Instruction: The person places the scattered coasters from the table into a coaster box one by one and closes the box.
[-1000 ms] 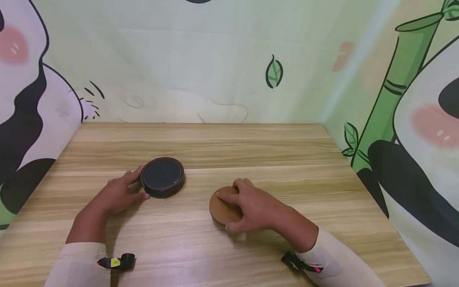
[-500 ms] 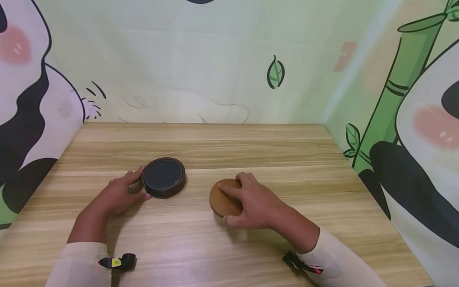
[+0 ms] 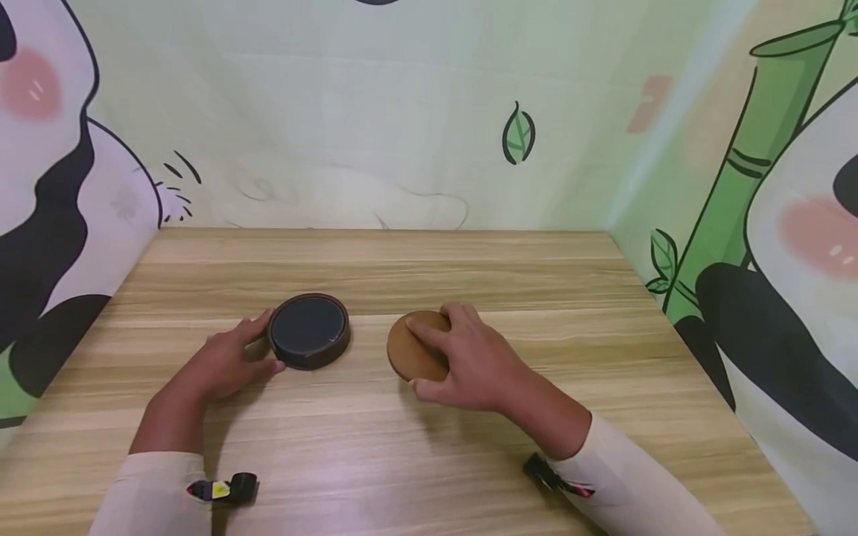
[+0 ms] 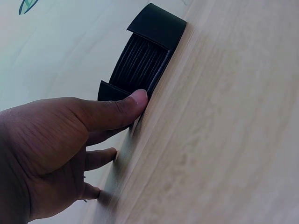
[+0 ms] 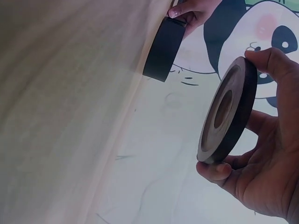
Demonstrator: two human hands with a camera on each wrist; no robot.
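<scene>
In the head view a black round coaster holder (image 3: 308, 329) stands on the table, left of the middle. Through its side gap in the left wrist view, stacked dark layers (image 4: 139, 60) show. My left hand (image 3: 228, 361) grips the holder's left edge between thumb and fingers. To the right, my right hand (image 3: 479, 365) holds a round brown coaster (image 3: 410, 351) by its rim, above the table. The right wrist view reveals the coaster's grey underside (image 5: 212, 133), with a recessed ring and a round centre, and its dark edge. Part of its brown top lies behind the fingers.
The wood-grain table (image 3: 348, 461) meets a pale green wall cloth (image 3: 335, 134) at the back. Printed pandas and a bamboo stalk (image 3: 744, 149) cover the sides. Dark straps with small devices (image 3: 231, 489) sit on both sleeved wrists.
My right hand has carried the brown coaster away from me, slightly left at the end. The left hand and the black holder have stayed in place.
</scene>
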